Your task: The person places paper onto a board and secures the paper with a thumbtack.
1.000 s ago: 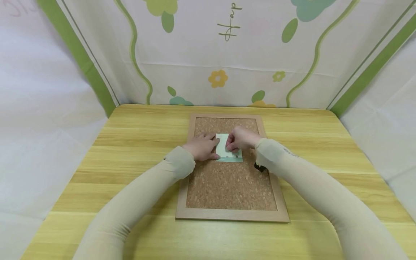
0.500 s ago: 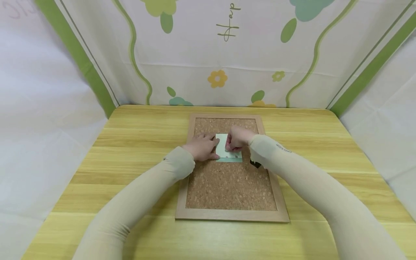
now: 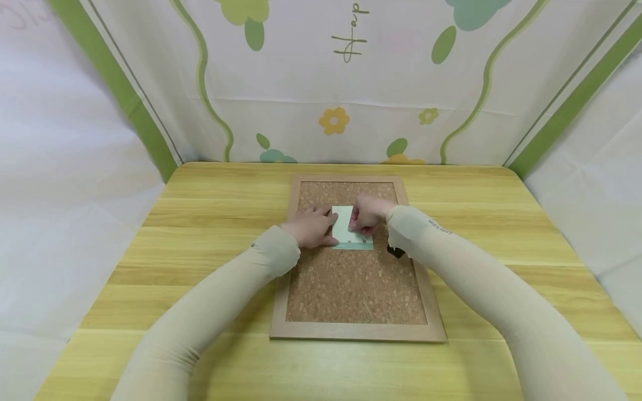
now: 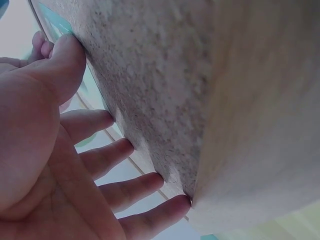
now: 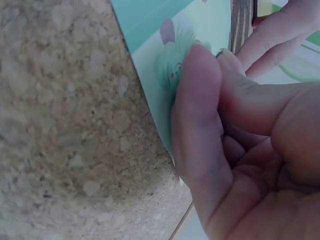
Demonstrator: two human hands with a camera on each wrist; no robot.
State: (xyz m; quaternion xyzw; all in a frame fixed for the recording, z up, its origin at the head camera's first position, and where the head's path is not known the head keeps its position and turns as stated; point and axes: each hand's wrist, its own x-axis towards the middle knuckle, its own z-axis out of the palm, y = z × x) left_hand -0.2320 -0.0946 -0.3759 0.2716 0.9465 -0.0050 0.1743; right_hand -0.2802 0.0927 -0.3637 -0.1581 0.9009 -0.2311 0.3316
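A square sheet of note paper (image 3: 343,225), pale with a green strip along its near edge, lies on a framed corkboard (image 3: 351,289). My left hand (image 3: 310,227) rests spread at the paper's left side, thumb and index tip on its edge; in the left wrist view the other fingertips (image 4: 125,145) touch the cork. My right hand (image 3: 370,213) is curled over the paper's right half, thumb and index tips pinched together close against it. A printed green figure (image 5: 167,65) shows beside those fingertips in the right wrist view. Whatever sits between them is hidden; I cannot tell its kind.
The corkboard's light wooden frame (image 3: 358,331) lies flat on a wood-grain table (image 3: 210,223). A small black object (image 3: 395,252) shows under the right cuff. Behind the table hangs a white cloth (image 3: 281,72) printed with flowers and green vines.
The right wrist and sleeve have shifted slightly left, while the pinched fingertips stay at nearly the same spot on the paper. The left hand, paper and board keep their places.
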